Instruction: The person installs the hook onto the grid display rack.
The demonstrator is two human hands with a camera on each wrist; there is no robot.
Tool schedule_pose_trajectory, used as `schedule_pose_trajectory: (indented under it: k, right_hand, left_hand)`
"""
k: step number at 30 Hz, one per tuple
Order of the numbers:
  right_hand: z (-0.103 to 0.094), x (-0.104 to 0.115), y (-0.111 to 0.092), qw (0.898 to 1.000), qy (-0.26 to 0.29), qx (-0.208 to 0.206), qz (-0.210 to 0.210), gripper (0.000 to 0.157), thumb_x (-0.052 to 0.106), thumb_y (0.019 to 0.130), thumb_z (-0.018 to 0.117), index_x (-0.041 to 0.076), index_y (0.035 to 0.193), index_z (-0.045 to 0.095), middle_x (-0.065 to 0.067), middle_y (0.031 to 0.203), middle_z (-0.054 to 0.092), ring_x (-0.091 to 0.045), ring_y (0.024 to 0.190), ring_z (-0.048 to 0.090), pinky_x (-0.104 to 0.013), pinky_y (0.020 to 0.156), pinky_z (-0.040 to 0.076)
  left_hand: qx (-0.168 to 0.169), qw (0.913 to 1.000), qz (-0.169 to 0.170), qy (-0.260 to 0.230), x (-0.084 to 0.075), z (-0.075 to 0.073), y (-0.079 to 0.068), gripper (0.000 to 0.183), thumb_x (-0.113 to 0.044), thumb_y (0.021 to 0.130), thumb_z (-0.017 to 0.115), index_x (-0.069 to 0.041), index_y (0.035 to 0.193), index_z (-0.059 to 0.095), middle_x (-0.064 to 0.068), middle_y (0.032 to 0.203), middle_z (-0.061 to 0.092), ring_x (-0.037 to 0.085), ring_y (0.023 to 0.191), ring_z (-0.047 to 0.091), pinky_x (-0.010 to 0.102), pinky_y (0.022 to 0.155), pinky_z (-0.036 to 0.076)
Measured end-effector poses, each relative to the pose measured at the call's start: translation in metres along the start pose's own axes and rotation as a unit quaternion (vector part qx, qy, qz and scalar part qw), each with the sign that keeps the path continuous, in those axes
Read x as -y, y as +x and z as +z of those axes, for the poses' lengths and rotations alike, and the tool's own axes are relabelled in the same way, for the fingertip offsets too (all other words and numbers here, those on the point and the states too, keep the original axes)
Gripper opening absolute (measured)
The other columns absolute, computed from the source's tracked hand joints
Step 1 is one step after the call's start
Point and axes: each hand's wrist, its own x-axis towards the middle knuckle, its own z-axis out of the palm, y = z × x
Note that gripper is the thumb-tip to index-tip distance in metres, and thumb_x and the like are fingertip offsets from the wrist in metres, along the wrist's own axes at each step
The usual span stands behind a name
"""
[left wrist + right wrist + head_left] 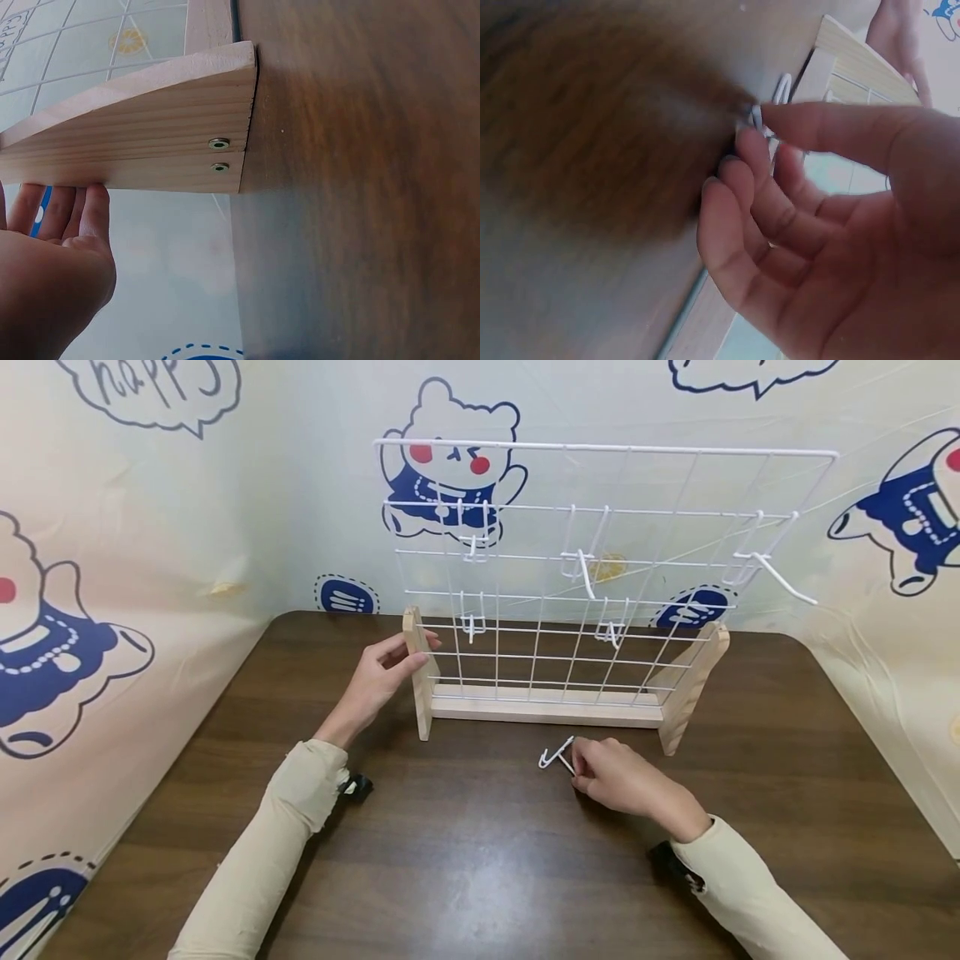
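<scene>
A white wire grid rack (pixel 547 697) with light wooden side panels stands on the table. My left hand (pixel 378 681) grips its left side panel (pixel 418 693), thumb at the front and fingers behind. In the left wrist view, the fingertips meet the edge of this panel (pixel 150 142), which has two metal bolts. Just in front of the rack's base, my right hand (pixel 618 777) pinches a small white metal hook (pixel 557 753) between thumb and fingertips, low over the tabletop. In the right wrist view, the fingers partly hide the hook (pixel 782 88).
Several white hooks hang on the grid, including a long one (pixel 783 583) at the right that juts forward and another (pixel 585 575) near the middle. The right wooden panel (pixel 693 689) stands on the brown table (pixel 480 860). A printed cloth backdrop (pixel 300 510) surrounds the table.
</scene>
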Motion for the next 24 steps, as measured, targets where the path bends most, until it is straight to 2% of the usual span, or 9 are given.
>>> schedule_pose_trajectory:
  k: [3, 6, 11, 16, 20, 24]
  right_hand:
    - [0.002, 0.001, -0.001, 0.999, -0.018, -0.020, 0.047, 0.014, 0.007, 0.086, 0.070, 0.012, 0.084, 0.057, 0.006, 0.063, 0.048, -0.012, 0.058, 0.046, -0.030, 0.054, 0.040]
    - [0.003, 0.002, -0.001, 0.996, -0.032, -0.020, 0.078, 0.011, 0.007, 0.087, 0.068, 0.011, 0.086, 0.058, 0.004, 0.064, 0.049, -0.015, 0.059, 0.048, -0.033, 0.053, 0.040]
    - [0.002, 0.004, -0.001, 0.993, -0.054, -0.003, 0.101, 0.020, 0.013, 0.085, 0.067, 0.016, 0.071, 0.053, 0.003, 0.061, 0.049, -0.015, 0.057, 0.048, -0.033, 0.050, 0.038]
    - [-0.003, 0.002, -0.001, 0.995, -0.043, 0.000, 0.086, 0.022, 0.014, 0.086, 0.067, 0.017, 0.069, 0.054, 0.005, 0.061, 0.048, -0.014, 0.056, 0.047, -0.031, 0.050, 0.038]
    - [-0.010, -0.002, -0.002, 0.997, -0.034, -0.024, 0.058, 0.019, 0.011, 0.088, 0.068, 0.017, 0.073, 0.058, 0.007, 0.061, 0.050, -0.011, 0.057, 0.047, -0.030, 0.052, 0.040]
    - [-0.016, -0.005, -0.002, 0.999, -0.013, -0.035, 0.024, 0.016, 0.006, 0.090, 0.068, 0.012, 0.076, 0.062, 0.009, 0.059, 0.054, -0.006, 0.055, 0.049, -0.027, 0.054, 0.042]
  left_hand:
    - [0.003, 1.0000, 0.000, 0.004, 0.001, 0.000, 0.001, 0.037, -0.021, 0.100, 0.061, -0.006, 0.133, 0.060, 0.017, 0.132, 0.061, 0.023, 0.120, 0.056, 0.042, 0.104, 0.044]
    - [0.004, 1.0000, 0.003, 0.007, 0.001, 0.001, 0.001, 0.038, -0.024, 0.100, 0.061, -0.005, 0.133, 0.059, 0.014, 0.131, 0.062, 0.022, 0.120, 0.057, 0.042, 0.104, 0.044]
    - [0.005, 0.9999, 0.006, 0.007, -0.001, 0.001, -0.001, 0.038, -0.024, 0.100, 0.062, -0.006, 0.133, 0.060, 0.011, 0.130, 0.063, 0.022, 0.120, 0.056, 0.045, 0.105, 0.043]
    - [0.003, 1.0000, 0.008, 0.003, -0.001, 0.000, -0.001, 0.035, -0.023, 0.100, 0.062, -0.009, 0.132, 0.061, 0.013, 0.131, 0.063, 0.023, 0.120, 0.056, 0.045, 0.105, 0.043]
    - [0.000, 1.0000, 0.006, 0.006, -0.001, 0.000, -0.001, 0.036, -0.025, 0.100, 0.062, -0.008, 0.132, 0.061, 0.010, 0.129, 0.064, 0.022, 0.120, 0.057, 0.045, 0.106, 0.043]
    - [0.001, 0.9999, 0.008, 0.007, -0.001, 0.000, -0.001, 0.038, -0.026, 0.100, 0.062, -0.006, 0.132, 0.060, 0.014, 0.131, 0.062, 0.023, 0.120, 0.057, 0.046, 0.106, 0.043]
